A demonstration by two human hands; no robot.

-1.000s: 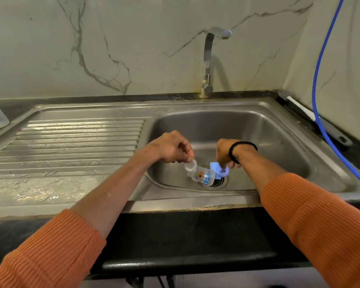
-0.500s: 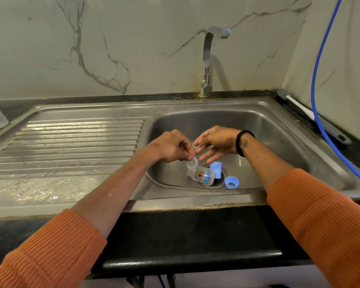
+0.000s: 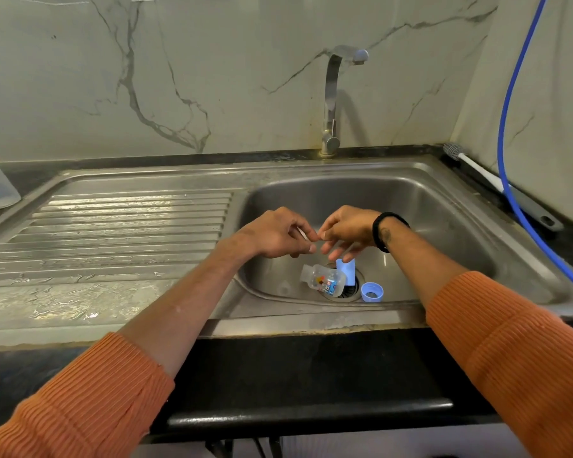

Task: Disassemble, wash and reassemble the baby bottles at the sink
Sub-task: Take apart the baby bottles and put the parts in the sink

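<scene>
I see my left hand [image 3: 275,234] and right hand [image 3: 346,231] meeting mid-frame above the sink [image 3: 411,193], both pinching a small clear piece [image 3: 306,235]. Below them, near the drain, lie the bottle [image 3: 323,280], blue cap [image 3: 345,271] and blue ring [image 3: 371,292].

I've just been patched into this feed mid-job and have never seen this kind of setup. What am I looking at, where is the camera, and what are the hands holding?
There is no machine here: a person in orange sleeves works with bare hands. The single camera sits on their head, looking forward and down, so the arms reach in from the bottom of the picture.

Below is a steel sink with a tap behind it. In the basin, near the drain, lie a small clear bottle on its side, a blue cap and a blue ring.

The left hand and right hand meet above the basin, fingertips pinching something small and clear between them. It is too small to name with certainty.

A brush and a blue hose are at the right.
</scene>
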